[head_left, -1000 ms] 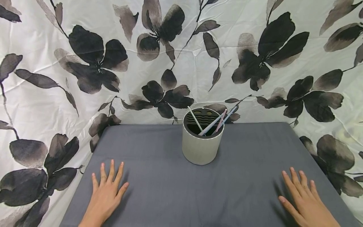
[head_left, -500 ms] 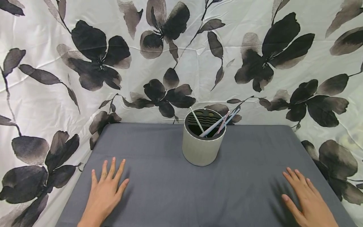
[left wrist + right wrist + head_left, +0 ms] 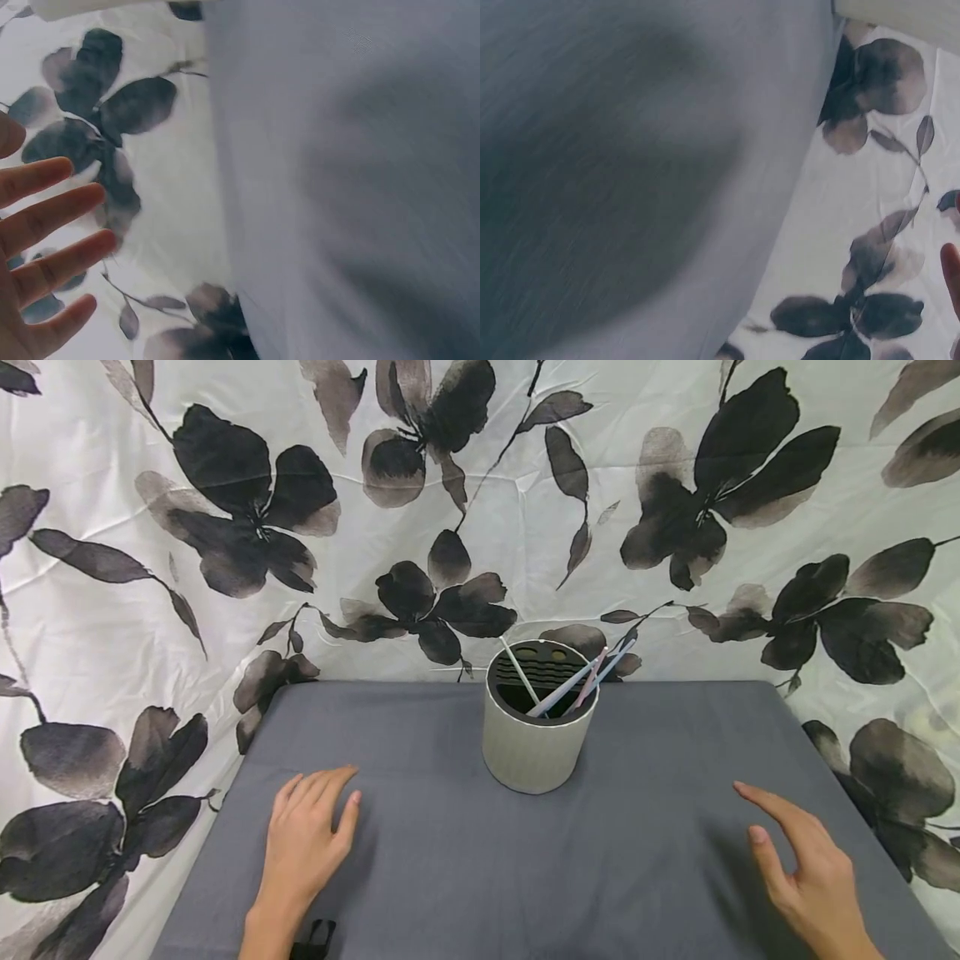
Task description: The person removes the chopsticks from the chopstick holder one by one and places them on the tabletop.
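Observation:
A round pale grey pen holder (image 3: 532, 752) stands upright at the back middle of the table, its top dark and ribbed inside. Several thin sticks lean in it: a white one (image 3: 519, 670), a pink one (image 3: 592, 677) and light blue ones (image 3: 566, 687). To the holder's left, over the table, is my left hand (image 3: 307, 831), fingers together and slightly bent, thumb apart; its spread fingers (image 3: 52, 217) show in the left wrist view. My right hand (image 3: 810, 872) hovers over the right side, index finger and thumb extended above its shadow. Both hands hold nothing and are apart from the holder.
A dark grey cloth covers the table (image 3: 540, 877). Behind and on both sides hangs a white sheet (image 3: 247, 635) with dark floral print, meeting the table's back edge. A black strap piece (image 3: 315, 937) shows beside the left wrist.
Both hands have lifted from lying flat with spread fingers. The left has shifted a little to the right and its fingers have drawn together; the right has turned onto its side. The holder stays put.

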